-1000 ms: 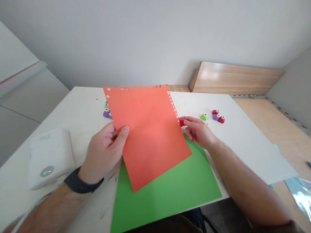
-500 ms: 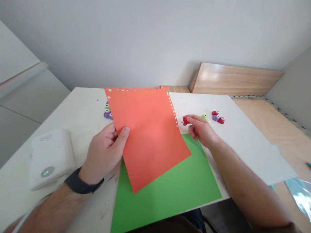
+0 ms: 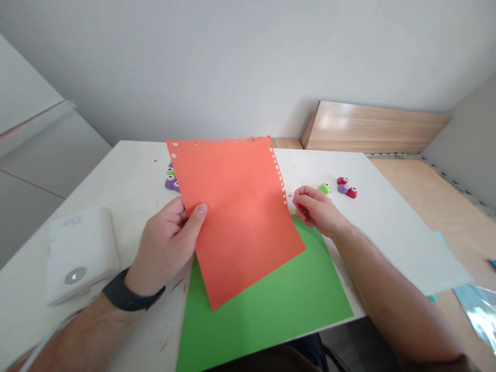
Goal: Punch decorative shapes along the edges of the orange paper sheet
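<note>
My left hand (image 3: pixel 170 240) pinches the left edge of an orange sheet of paper (image 3: pixel 240 222), thumb on top, holding it raised and tilted. Small shaped holes line the sheet's top edge and upper right edge. Just right of that edge, my right hand (image 3: pixel 315 209) is closed around a small red paper punch (image 3: pixel 300 206), mostly hidden by the fingers. Beneath the orange sheet lies a green sheet (image 3: pixel 271 320). Beyond my right hand sits a green punch (image 3: pixel 324 188) with a googly eye, close to a cluster of red and purple punches (image 3: pixel 346 188).
More purple and green punches (image 3: pixel 171 181) are partly covered by the orange sheet's left edge. A white box-shaped device (image 3: pixel 83 253) lies at the left of the white table (image 3: pixel 143 170). A wooden panel (image 3: pixel 375 126) stands at the back right.
My right hand has curled its fingers inward, so the red punch now shows much less. The orange sheet and my left hand have barely moved.
</note>
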Demonstrator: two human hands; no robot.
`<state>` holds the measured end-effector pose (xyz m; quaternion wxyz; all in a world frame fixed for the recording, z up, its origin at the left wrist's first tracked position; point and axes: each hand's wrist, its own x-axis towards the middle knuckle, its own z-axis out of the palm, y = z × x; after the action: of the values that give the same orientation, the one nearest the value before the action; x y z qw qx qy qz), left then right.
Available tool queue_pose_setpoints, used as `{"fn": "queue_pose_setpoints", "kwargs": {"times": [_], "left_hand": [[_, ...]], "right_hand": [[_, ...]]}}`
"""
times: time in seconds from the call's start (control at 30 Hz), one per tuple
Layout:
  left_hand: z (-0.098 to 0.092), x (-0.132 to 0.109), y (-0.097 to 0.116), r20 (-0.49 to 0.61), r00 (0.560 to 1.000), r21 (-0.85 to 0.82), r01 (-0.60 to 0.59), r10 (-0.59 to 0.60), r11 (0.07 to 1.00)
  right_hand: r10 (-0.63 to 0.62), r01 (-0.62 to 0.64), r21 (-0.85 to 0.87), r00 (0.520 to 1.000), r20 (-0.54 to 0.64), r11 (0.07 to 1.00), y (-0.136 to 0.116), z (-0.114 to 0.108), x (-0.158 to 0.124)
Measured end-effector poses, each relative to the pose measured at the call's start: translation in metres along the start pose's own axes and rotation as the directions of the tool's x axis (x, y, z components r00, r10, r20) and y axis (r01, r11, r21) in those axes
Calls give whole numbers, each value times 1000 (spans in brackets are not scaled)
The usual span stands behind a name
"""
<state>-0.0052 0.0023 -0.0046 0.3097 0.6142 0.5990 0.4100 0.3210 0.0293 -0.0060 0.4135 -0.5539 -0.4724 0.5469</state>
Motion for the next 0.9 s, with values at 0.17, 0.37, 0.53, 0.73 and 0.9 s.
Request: {"fn": "queue_pose_setpoints", "kwargs": {"times": [0.17, 0.37, 0.53, 0.73, 0.9], "left_hand": [[0, -1, 0, 50, 998, -85, 31, -26, 996], [1, -1, -1, 48, 998, -115, 36, -31, 993], [1, 0, -1, 46, 999, -109, 22, -17, 994], [1, -1, -1, 43, 999, -83, 24, -20, 996], [1, -1, -4, 36, 999, -52, 6, -4, 999]], "right_hand": [[22, -16, -122, 999, 48, 992, 1, -4, 1], [39, -30, -74, 991, 129, 997, 2, -6, 1], [49, -44, -46, 994, 99, 998, 2, -5, 2], [29, -19, -114, 996, 83, 993, 3, -4, 2], [-3, 13, -189, 999, 51, 982, 1, -1, 1]]}}
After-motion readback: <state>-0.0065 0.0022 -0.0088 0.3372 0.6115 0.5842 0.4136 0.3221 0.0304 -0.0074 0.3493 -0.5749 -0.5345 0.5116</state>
